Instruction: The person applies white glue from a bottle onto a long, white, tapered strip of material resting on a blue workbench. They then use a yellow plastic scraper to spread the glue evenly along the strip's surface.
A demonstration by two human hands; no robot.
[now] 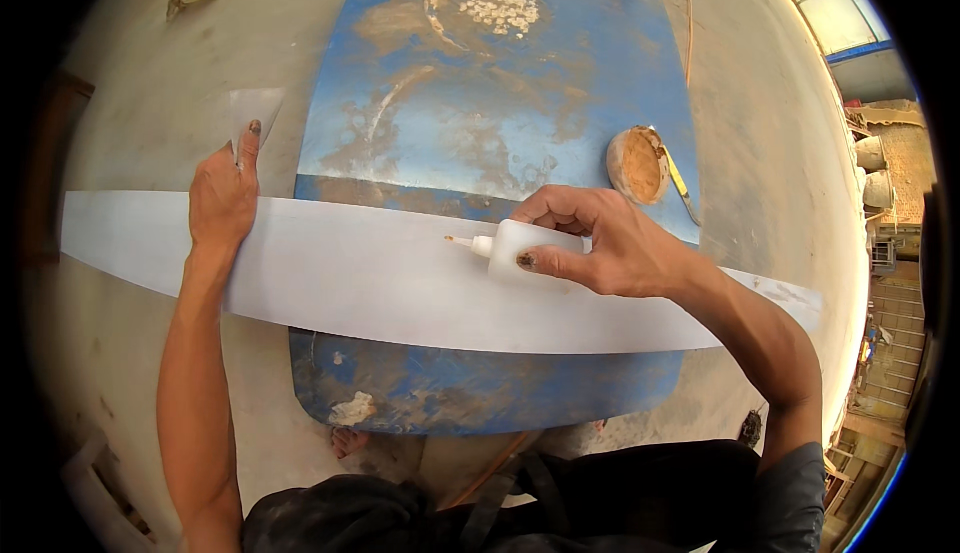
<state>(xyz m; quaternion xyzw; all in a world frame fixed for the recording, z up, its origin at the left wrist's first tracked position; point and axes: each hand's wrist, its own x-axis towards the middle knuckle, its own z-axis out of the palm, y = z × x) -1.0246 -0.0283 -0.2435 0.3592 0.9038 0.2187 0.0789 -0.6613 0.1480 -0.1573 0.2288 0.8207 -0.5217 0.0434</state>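
A long white panel, tapering toward its left end, lies crosswise over a blue table. My right hand grips a white squeeze bottle above the middle of the panel. The bottle is tilted on its side, and its thin nozzle, brownish at the tip, points left. Over the panel's left part, my left hand is closed round a pale, thin scraper, thumb along it. The scraper's wide end points away from me, past the panel's far edge.
The blue table is smeared with brown dust and bears a patch of pale dried lumps. A round bowl with brown residue stands at the right, a yellow-handled tool leaning beside it. Shelving and containers line the far right.
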